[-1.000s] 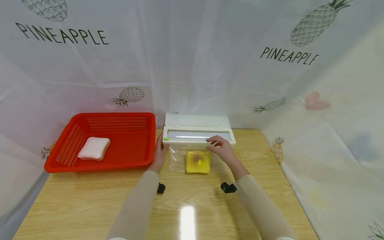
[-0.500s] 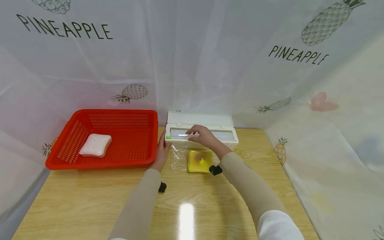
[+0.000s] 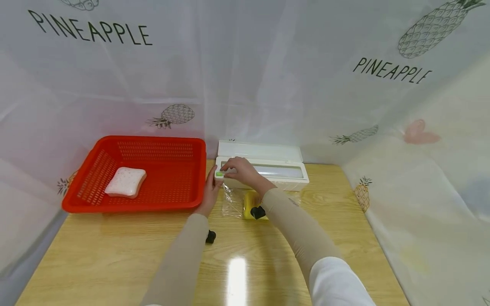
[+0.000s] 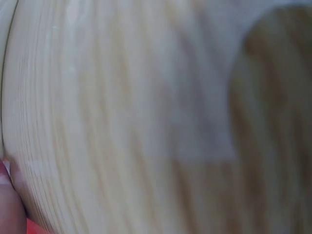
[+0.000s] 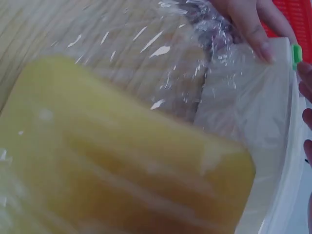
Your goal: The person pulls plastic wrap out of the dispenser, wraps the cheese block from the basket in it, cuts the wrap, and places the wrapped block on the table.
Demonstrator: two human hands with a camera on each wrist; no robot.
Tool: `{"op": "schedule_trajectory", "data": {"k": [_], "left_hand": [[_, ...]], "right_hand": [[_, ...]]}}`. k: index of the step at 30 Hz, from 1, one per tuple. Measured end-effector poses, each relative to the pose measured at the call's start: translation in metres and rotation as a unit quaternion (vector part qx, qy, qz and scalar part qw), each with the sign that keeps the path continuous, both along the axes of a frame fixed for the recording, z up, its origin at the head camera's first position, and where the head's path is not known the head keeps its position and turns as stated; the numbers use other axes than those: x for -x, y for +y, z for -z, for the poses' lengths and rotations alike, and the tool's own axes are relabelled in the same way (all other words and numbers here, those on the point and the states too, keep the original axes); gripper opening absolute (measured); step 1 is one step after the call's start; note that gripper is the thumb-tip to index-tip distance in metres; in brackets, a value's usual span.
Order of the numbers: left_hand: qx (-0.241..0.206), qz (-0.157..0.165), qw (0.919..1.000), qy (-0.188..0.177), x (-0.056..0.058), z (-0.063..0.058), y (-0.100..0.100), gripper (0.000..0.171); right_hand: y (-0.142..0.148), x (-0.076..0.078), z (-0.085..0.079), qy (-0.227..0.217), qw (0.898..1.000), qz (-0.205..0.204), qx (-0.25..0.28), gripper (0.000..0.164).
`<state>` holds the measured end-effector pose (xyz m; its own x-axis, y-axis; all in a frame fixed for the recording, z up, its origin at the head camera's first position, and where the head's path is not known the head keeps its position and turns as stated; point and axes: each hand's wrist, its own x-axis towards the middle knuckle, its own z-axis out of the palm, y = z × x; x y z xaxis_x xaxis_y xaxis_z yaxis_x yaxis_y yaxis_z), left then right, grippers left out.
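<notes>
In the head view, a white cling film dispenser stands at the back of the table with its lid raised. My left hand holds its left end, the thumb on the front wall. My right hand is over that same end, fingers bent. In the right wrist view, one right fingertip is at the green cutter slider, apparently touching it. Clear cling film stretches from the dispenser over a yellow, browned, bread-slice-shaped piece, which my right arm partly hides in the head view.
A red basket stands left of the dispenser, close to my left hand. Inside lies a white, speckled, bread-slice-shaped piece. A printed curtain hangs behind the wooden table. The left wrist view shows mostly blurred tabletop.
My right hand has moved left along the top of the dispenser, from its right part to the green slider. My left hand stays on the left end. The camera view has shifted slightly.
</notes>
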<state>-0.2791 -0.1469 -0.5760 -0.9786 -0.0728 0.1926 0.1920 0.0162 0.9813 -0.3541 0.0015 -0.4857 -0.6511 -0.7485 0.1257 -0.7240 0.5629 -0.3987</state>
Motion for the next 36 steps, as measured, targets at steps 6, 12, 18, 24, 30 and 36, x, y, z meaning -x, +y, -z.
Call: {"op": "schedule_trajectory", "data": {"k": [6,12,18,24,30,36], "left_hand": [[0.001,0.002,0.9999,0.015,0.0,0.0,-0.001,0.061],[0.002,0.003,0.9999,0.01,0.003,0.004,0.002,0.062],[-0.016,0.01,0.9998,0.002,0.004,0.006,0.001,0.062],[0.0,-0.004,1.0,-0.004,0.004,0.003,0.001,0.062],[0.002,0.0,0.9999,-0.017,0.004,0.004,0.001,0.062],[-0.006,0.003,0.9998,-0.02,0.004,0.004,0.001,0.063]], "right_hand": [[-0.009,0.006,0.002,-0.073,0.997,-0.003,0.008,0.022],[-0.008,0.008,-0.003,-0.102,0.995,-0.017,-0.009,0.024],[-0.008,0.01,-0.002,-0.075,0.995,-0.037,-0.051,0.024],[-0.002,0.009,-0.003,-0.038,0.996,-0.039,-0.067,0.023],[0.005,0.008,-0.002,-0.022,0.996,-0.036,-0.075,0.024],[0.012,0.007,-0.003,-0.017,0.996,-0.035,-0.082,0.024]]}}
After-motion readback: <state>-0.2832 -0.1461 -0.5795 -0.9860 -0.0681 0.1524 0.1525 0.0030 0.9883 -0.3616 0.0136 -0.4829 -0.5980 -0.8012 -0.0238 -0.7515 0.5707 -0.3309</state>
